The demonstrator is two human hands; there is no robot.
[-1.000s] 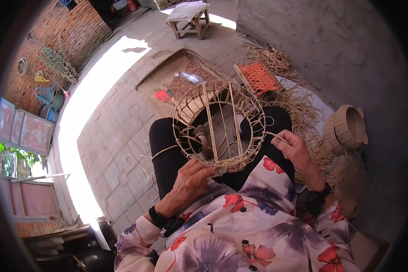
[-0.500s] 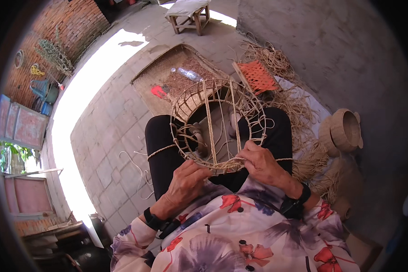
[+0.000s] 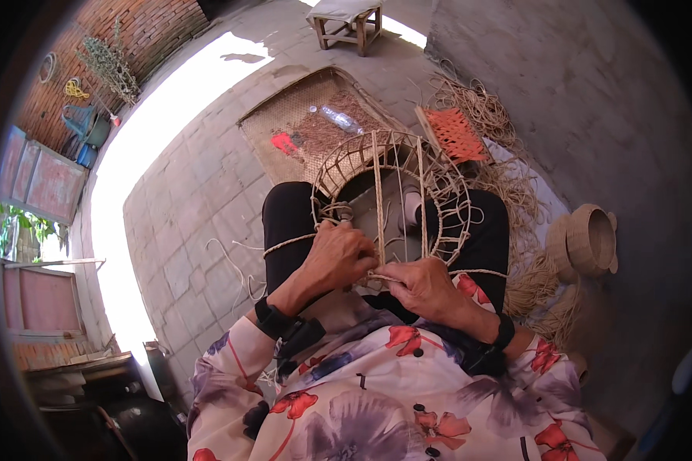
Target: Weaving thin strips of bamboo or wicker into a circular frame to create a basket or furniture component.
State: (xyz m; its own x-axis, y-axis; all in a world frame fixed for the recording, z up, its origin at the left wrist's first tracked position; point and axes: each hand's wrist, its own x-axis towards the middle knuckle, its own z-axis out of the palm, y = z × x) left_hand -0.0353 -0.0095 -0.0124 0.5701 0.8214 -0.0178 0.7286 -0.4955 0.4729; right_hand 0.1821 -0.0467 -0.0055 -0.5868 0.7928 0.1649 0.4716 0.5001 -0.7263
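A round openwork basket frame (image 3: 466,215), bound with straw-coloured cord, rests on my lap between my dark-trousered knees. Several cords (image 3: 379,192) are stretched across its opening from the far rim to the near one. My left hand (image 3: 338,255) is closed over the near-left rim, fingertips pinching cord. Close beside it, my right hand (image 3: 423,287) is closed with thumb and finger pinching a short cord length (image 3: 383,276) at the near edge. The fingers hide part of the near rim. A loose strand (image 3: 288,243) runs over my left thigh.
Beyond my knees lies a woven tray (image 3: 261,127) with brown shreds, a plastic bottle (image 3: 338,118) and a red item (image 3: 284,143). Cord bundles (image 3: 527,288), an orange woven panel (image 3: 452,135) and round baskets (image 3: 592,238) sit at right. A stool (image 3: 346,27) stands farther off.
My left hand has moved up and right, onto the rim closer to my right hand. My right hand has come off the right part of the rim, toward my body. The whole view has shifted slightly.
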